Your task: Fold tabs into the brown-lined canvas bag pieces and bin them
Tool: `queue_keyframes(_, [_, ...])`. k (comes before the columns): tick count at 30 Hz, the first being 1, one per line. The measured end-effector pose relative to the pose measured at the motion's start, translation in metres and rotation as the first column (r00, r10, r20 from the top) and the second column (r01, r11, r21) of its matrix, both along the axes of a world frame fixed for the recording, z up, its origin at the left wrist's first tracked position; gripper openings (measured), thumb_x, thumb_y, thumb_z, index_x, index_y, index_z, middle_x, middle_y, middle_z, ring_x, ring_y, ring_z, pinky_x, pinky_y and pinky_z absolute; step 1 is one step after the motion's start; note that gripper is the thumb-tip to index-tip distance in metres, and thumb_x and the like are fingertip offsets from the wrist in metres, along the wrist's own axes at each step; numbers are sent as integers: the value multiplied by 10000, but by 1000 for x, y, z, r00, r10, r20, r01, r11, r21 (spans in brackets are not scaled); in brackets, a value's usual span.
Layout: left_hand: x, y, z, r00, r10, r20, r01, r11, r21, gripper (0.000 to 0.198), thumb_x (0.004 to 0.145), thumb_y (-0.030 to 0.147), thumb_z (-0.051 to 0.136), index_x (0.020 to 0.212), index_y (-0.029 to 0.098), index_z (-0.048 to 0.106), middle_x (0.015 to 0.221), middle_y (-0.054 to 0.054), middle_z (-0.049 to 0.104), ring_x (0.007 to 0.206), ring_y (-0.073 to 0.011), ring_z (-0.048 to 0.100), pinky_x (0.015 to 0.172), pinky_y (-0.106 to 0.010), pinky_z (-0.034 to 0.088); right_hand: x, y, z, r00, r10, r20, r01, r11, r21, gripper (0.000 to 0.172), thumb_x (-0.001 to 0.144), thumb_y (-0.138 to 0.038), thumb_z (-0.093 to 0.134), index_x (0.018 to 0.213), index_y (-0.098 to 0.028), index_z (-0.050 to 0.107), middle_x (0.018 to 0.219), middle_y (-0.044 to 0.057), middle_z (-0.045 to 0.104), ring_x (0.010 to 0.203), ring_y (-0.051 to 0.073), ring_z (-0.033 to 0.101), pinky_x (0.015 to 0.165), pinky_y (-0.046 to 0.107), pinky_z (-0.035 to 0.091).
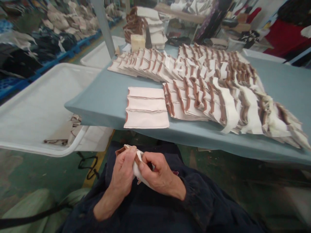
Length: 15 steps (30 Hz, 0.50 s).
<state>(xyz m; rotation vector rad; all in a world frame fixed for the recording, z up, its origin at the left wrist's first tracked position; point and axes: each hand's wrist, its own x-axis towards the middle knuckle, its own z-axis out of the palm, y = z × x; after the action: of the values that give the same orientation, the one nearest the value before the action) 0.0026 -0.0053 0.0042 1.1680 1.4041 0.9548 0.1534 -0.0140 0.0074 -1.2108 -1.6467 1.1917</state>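
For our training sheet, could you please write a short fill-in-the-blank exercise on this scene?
1. The left hand and right hand grip white and ____ fabric.
2. The leftmost piece of the nearest row shows ____ panels.
3. In the picture, the large white tub stands on the ____ side of the table.

Missing words: brown; three; left.

Dark navy clothes (pixel 155 210), loose and creased, cover the person. The right sleeve (pixel 206 202) gathers into a puckered cuff (pixel 187 191); the left sleeve (pixel 100 226) stops higher, baring some forearm. A small reddish patch (pixel 175 173) (too blurred to read) marks the cloth.
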Motion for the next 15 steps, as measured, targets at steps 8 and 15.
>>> queue_keyframes(8, [-21, 9, 24, 981, -185, -64, 186, 983, 0, 618, 1040, 732, 533, 695, 230, 639, 631, 23, 532, 607, -173, 454, 551, -283, 391, 11, -1, 3, 999, -46, 11, 46, 998, -49, 362, 987, -415, 587, 694, -245, 458, 608, -63, 485, 562, 109, 401, 574, 272, 283])
queue_keyframes(15, [-28, 0, 17, 919, -232, -319, 262, 963, 55, 545, 1003, 654, 628, 664, 229, 605, 637, 22, 601, 627, -180, 563, 596, -279, 420, 7, -12, -6, 986, -49, 157, 66, 992, -106, 411, 1054, -480, 612, 734, -229, 558, 671, -23, 579, 633, 135, 496, 635, 289, 338])
